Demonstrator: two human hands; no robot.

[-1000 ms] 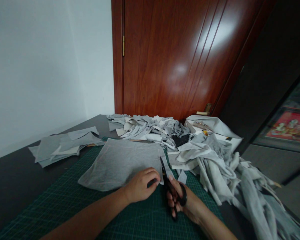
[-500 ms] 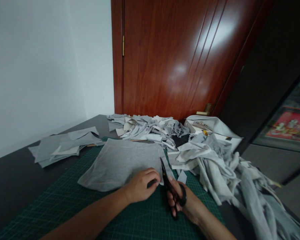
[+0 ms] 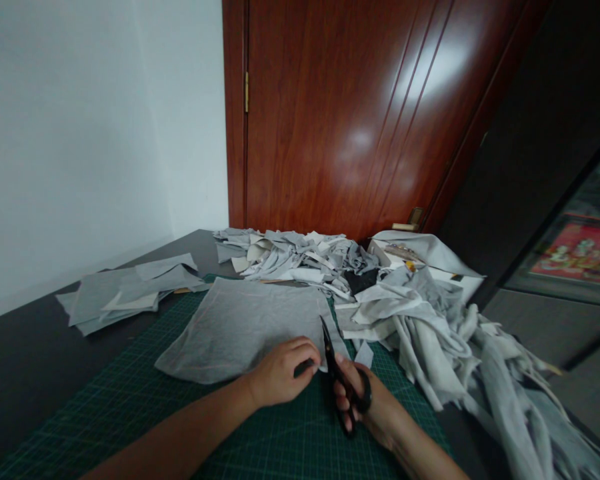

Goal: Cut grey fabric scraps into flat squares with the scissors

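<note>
A grey piece of fabric point(image 3: 250, 317) with faint reddish lines along its edges lies flat on a green cutting mat point(image 3: 260, 440). My left hand point(image 3: 285, 370) rests at its near right corner, thumb and fingers pinched on the fabric's edge. Black scissors point(image 3: 330, 350) are in my right hand point(image 3: 353, 393), with the fingers through the handles. Their blades point away from me and lie along the fabric's right edge, where a narrow strip borders the main piece. Part of the lower blade is hidden by the cloth.
Flat grey fabric pieces point(image 3: 130, 290) are stacked at the left. Along the back lies a heap of scraps point(image 3: 300, 257), beside a white box point(image 3: 460, 283). More crumpled grey cloth point(image 3: 420, 333) piles up on the right. Behind the table stands a brown wooden door point(image 3: 330, 120).
Both hands stay in nearly the same place. The scissors and right hand have shifted only very slightly; the fabric lies as before.
</note>
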